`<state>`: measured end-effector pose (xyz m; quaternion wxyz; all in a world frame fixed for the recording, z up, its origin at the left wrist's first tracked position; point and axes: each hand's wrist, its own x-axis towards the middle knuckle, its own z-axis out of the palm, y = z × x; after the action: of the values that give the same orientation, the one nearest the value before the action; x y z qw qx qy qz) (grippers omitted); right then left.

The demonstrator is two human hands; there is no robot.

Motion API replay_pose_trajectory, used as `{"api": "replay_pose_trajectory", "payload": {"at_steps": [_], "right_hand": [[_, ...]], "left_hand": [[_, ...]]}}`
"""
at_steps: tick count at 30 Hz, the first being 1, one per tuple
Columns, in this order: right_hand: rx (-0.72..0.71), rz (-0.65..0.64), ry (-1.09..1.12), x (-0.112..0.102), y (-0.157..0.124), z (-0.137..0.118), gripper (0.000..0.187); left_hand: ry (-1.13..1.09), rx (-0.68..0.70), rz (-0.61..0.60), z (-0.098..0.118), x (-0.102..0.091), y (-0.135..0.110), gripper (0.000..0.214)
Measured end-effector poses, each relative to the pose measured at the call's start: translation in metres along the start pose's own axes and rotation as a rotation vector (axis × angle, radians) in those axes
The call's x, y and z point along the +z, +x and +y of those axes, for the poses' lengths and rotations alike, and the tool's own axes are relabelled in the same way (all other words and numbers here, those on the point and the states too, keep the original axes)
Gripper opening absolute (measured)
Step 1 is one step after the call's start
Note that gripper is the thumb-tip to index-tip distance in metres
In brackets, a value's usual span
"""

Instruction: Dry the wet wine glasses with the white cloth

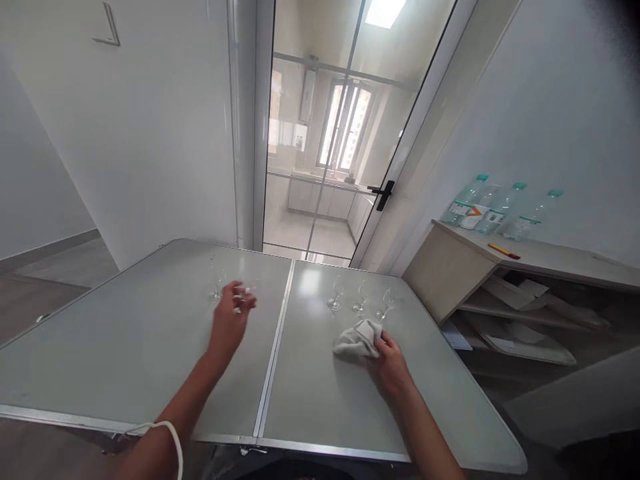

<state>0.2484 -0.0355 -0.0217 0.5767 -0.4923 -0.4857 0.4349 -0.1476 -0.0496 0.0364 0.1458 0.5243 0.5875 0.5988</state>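
On the left half of the table, my left hand has its fingers curled round a small clear stemmed glass, blurred and partly hidden by the fingers. Just left of that hand, another clear stemmed glass stands on the tabletop. My right hand is closed on the edge of a crumpled light grey cloth, held low over the right half. Behind the cloth, three more stemmed glasses stand upright in a row: a left one, a middle one and a right one.
The grey folding table has a metal seam down its middle. To its right stands a wooden shelf unit with plastic bottles and a yellow-orange stick-shaped item on top. A glass door is beyond the far edge.
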Motion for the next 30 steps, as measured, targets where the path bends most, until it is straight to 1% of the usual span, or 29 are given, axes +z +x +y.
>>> {"api": "replay_pose_trajectory", "payload": {"at_steps": [1,3,4,5,7,9,10,12,15,17,20,22,23,25,26,28,30], "right_hand": [[0.052,-0.073,0.021,0.0,-0.001,-0.001,0.029],[0.171,-0.219,0.11,0.001,-0.003,-0.003,0.027],[0.211,-0.266,0.157,0.001,-0.004,-0.003,0.028],[0.231,-0.284,0.195,0.001,-0.004,-0.003,0.03],[0.229,-0.276,0.21,0.0,-0.004,-0.002,0.035],[0.217,-0.273,0.159,0.0,-0.003,0.002,0.041],[0.209,-0.264,0.126,0.001,-0.002,0.005,0.04],[0.183,-0.216,0.083,0.001,0.002,0.01,0.036],[0.099,-0.034,0.054,0.001,0.007,0.012,0.031],[-0.017,0.088,-0.051,-0.003,0.008,0.009,0.029],[-0.271,0.244,-0.353,-0.008,0.002,0.004,0.023],[-0.416,0.397,-0.537,-0.01,-0.003,0.001,0.02],[-0.454,0.488,-0.601,-0.011,-0.005,0.001,0.02],[-0.453,0.642,-0.664,-0.013,-0.006,0.001,0.023],[-0.422,0.681,-0.682,-0.013,-0.006,0.001,0.026],[-0.339,0.695,-0.714,-0.014,-0.003,0.001,0.031],[-0.261,0.664,-0.721,-0.01,0.0,-0.002,0.034]], "left_hand": [[-0.051,0.054,-0.094,0.01,0.019,-0.001,0.039],[-0.073,0.203,-0.257,0.026,0.06,-0.005,0.038],[-0.054,0.283,-0.329,0.031,0.08,-0.008,0.037],[-0.027,0.348,-0.388,0.033,0.099,-0.012,0.036],[0.023,0.431,-0.445,0.029,0.129,-0.023,0.036],[0.085,0.495,-0.443,0.018,0.144,-0.035,0.04],[0.115,0.526,-0.44,0.012,0.147,-0.041,0.042],[0.162,0.583,-0.448,0.002,0.146,-0.049,0.046],[0.205,0.664,-0.503,-0.006,0.141,-0.055,0.047],[0.242,0.702,-0.533,-0.007,0.139,-0.055,0.047],[0.273,0.716,-0.529,-0.007,0.14,-0.054,0.048],[0.266,0.72,-0.519,-0.008,0.141,-0.054,0.05],[0.261,0.727,-0.516,-0.008,0.141,-0.054,0.05],[0.254,0.743,-0.516,-0.007,0.141,-0.055,0.05],[0.253,0.75,-0.518,-0.006,0.141,-0.056,0.05],[0.254,0.762,-0.525,-0.004,0.14,-0.058,0.05],[0.257,0.776,-0.541,-0.001,0.139,-0.061,0.051]]}}
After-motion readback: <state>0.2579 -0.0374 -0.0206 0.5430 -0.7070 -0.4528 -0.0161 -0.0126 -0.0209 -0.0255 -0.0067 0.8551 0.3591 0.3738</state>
